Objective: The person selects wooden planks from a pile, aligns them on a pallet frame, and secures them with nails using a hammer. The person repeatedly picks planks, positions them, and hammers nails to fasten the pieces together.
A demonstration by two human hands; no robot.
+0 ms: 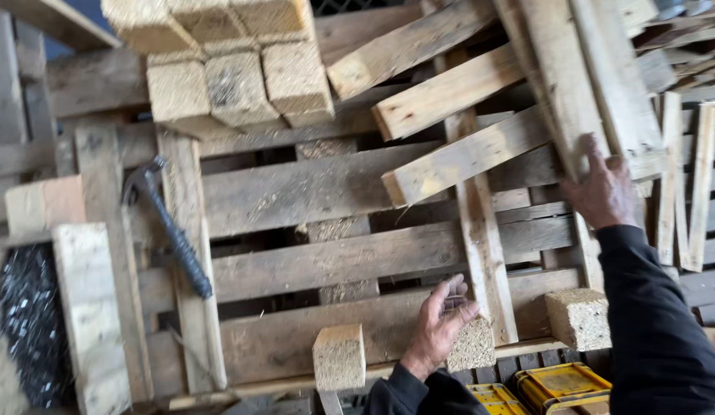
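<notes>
Head view: left hand point(440, 323) pinches nails point(453, 302) on a block point(473, 346); right hand point(603, 188) grips a plank point(561, 84).

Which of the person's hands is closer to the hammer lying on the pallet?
Left. The left hand rests on a chipboard block, right of the hammer. The right hand grips a plank farther right.

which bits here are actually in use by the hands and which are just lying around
In hand:
- left hand, holding a bunch of nails, resting on a chipboard block
- right hand, gripping a long plank
- pallet underneath

Lying about:
- hammer on the pallet
- stacked blocks
- box of nails
- yellow crates
</notes>
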